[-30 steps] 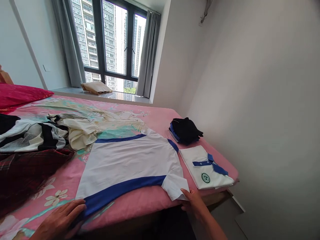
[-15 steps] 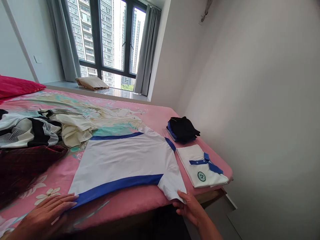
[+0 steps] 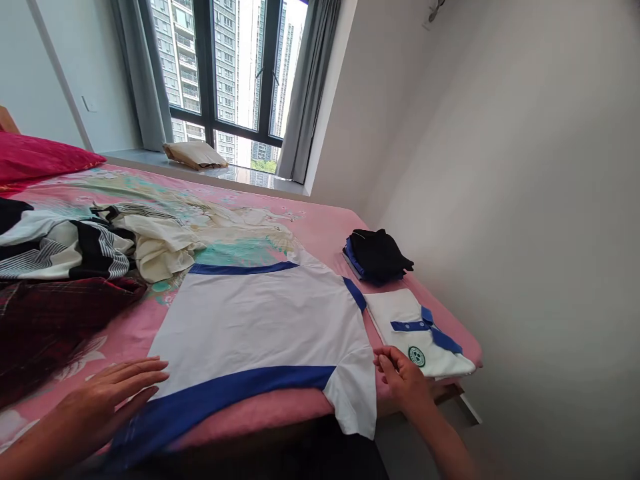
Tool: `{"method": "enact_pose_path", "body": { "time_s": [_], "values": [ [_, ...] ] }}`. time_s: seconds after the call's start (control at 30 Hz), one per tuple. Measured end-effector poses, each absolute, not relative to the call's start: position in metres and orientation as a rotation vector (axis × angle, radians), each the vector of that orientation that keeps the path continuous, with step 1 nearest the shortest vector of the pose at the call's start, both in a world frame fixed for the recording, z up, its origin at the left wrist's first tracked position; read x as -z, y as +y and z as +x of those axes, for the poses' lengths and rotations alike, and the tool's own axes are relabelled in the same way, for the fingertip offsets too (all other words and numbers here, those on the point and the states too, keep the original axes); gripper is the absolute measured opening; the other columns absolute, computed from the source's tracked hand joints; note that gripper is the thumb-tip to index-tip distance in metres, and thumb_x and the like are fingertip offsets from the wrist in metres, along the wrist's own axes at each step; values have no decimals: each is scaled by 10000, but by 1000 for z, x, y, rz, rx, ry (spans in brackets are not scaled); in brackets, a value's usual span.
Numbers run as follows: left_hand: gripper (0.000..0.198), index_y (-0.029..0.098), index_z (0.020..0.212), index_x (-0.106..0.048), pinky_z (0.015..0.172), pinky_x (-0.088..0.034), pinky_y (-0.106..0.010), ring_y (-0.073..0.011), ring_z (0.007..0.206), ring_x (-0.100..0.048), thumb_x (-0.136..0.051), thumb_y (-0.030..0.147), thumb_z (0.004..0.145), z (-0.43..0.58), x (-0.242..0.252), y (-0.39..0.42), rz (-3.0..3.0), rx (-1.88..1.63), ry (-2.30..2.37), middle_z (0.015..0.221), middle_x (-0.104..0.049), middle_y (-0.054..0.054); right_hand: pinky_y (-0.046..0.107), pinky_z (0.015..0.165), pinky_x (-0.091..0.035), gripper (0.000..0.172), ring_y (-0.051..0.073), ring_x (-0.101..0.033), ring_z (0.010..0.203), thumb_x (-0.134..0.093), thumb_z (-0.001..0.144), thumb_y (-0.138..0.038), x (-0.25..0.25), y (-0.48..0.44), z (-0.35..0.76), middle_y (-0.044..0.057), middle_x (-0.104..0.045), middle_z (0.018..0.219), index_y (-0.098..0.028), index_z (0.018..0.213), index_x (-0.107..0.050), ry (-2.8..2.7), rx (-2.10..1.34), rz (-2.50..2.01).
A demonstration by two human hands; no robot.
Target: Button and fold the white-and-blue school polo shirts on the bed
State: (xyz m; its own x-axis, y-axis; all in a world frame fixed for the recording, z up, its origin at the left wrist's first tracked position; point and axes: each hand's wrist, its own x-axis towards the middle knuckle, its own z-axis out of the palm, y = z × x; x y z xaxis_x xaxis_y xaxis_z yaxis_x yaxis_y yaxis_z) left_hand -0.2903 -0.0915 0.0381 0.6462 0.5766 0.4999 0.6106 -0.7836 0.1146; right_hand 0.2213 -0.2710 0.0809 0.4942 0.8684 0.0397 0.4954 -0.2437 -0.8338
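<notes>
A white T-shirt point(image 3: 260, 320) with blue side panels and collar lies spread on the bed, its near sleeve drooping over the front edge. My left hand point(image 3: 113, 397) is open, fingers stretched out, above the shirt's near hem corner. Just right of the sleeve is my right hand point(image 3: 400, 373), its fingers curled together at the sleeve's edge with no cloth visible in them. Beyond it lies a folded white polo shirt point(image 3: 390, 305) with a blue collar and a round green badge.
A stack of folded dark clothes point(image 3: 380, 257) sits near the wall. Loose clothes point(image 3: 100, 250) and a dark red plaid garment point(image 3: 60, 320) are heaped at left. Behind them are a red pillow point(image 3: 45, 157) and a paper bag point(image 3: 195, 155) on the windowsill.
My right hand has let go of the sleeve's hem and moved up and right; the sleeve now hangs lower. My left hand has lifted from the hem corner. The view has shifted slightly.
</notes>
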Motion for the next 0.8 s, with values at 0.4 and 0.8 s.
{"method": "enact_pose_path", "body": {
  "time_s": [0.4, 0.8],
  "values": [
    [344, 309, 1130, -657, 975, -500, -334, -195, 1189, -558, -450, 197, 880, -160, -69, -49, -3126, 530, -724, 1245, -632, 11, 362, 1063, -340, 409, 189, -493, 1195, -305, 847, -154, -50, -106, 241, 97, -586, 1231, -161, 1144, -586, -1759, -51, -1905],
    [434, 240, 1357, -458, 1106, -322, -454, -237, 1344, -376, -359, 308, 940, -66, -49, -10, -3263, 405, -716, 1425, -464, -78, 358, 1117, -290, 443, 191, -425, 1276, -268, 922, -249, -33, -60, 252, 115, -560, 1278, -119, 1230, -559, -1815, 37, -1875]
  ]
}}
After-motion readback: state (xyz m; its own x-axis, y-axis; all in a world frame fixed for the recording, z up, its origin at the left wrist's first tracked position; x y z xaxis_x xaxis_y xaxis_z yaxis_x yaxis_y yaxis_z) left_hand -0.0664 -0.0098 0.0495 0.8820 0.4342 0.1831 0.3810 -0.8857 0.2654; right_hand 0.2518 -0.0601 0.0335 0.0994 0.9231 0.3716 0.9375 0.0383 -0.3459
